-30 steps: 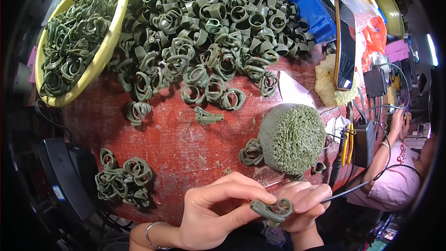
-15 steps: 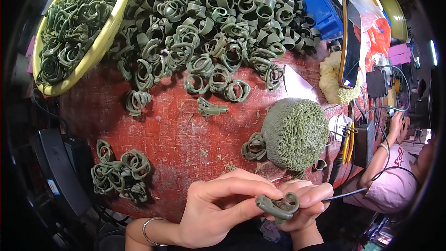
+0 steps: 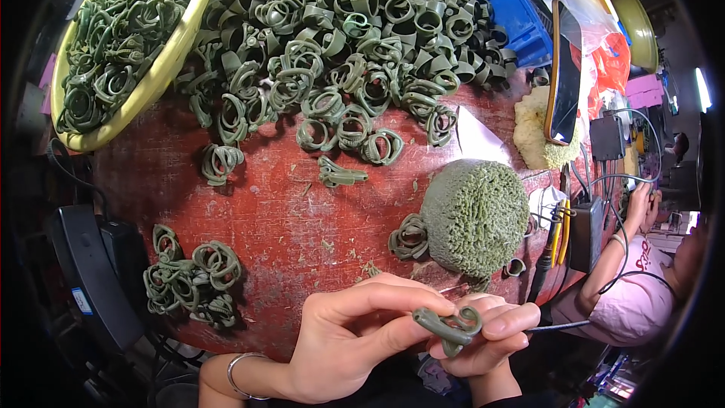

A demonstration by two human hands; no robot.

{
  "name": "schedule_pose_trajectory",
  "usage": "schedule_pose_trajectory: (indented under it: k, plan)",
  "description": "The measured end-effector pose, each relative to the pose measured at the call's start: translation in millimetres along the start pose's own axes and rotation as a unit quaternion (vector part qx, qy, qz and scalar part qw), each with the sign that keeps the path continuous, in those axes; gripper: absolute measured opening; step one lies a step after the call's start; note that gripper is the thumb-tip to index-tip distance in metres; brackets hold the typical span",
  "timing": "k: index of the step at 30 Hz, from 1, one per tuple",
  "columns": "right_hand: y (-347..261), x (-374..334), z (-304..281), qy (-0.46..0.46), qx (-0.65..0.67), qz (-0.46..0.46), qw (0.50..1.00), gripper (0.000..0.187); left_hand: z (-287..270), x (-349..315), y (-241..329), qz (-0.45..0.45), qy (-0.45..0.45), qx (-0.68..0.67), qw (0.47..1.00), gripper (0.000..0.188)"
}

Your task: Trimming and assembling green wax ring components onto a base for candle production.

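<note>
My left hand (image 3: pixel 351 336) pinches a dark green ring-shaped piece (image 3: pixel 445 329) with curled open loops, apparently wax, between thumb and fingers. Close against it, my right hand (image 3: pixel 483 336) is closed around a slim corded tool, mostly hidden by the fingers. A dark cable (image 3: pixel 560 326) leaves that hand toward the right. Just beyond both hands stands a round green block (image 3: pixel 479 215) with a rough, pitted face. One coiled green ring (image 3: pixel 408 237) lies against its left side. A small heap of similar rings (image 3: pixel 192 279) sits on the left of the red table (image 3: pixel 302 219).
A large pile of green rings (image 3: pixel 340 23) covers the far table. At far left is a yellow basin (image 3: pixel 170 83) of curled pieces. A blue crate (image 3: pixel 513 15), a phone (image 3: pixel 563 75) on a yellowish sponge (image 3: pixel 532 125) and cables stand right, near another person (image 3: pixel 627 279).
The ring piece has turned slightly between my fingers and shifted a little left and up. Both hands keep their grip; the whole view has shifted slightly.
</note>
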State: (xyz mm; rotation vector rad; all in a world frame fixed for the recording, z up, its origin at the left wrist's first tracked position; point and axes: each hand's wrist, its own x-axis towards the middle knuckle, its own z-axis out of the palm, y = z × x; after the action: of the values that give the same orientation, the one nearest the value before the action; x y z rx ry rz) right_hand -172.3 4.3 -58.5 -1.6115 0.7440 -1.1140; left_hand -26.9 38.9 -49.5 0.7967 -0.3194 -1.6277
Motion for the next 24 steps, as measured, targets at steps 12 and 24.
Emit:
schedule_pose_trajectory:
  k: [12,24]
  plan:
    - [-2.1,1.4,3.5,0.038,0.038,-0.006,0.999,0.026,-1.3,-2.3,-1.6,-0.014,-0.013,-0.040,0.999,0.016]
    - [0.4,-0.3,-1.6,0.015,0.111,0.032,0.993,0.019,2.3,1.6,2.8,-0.039,-0.033,-0.042,0.998,0.016]
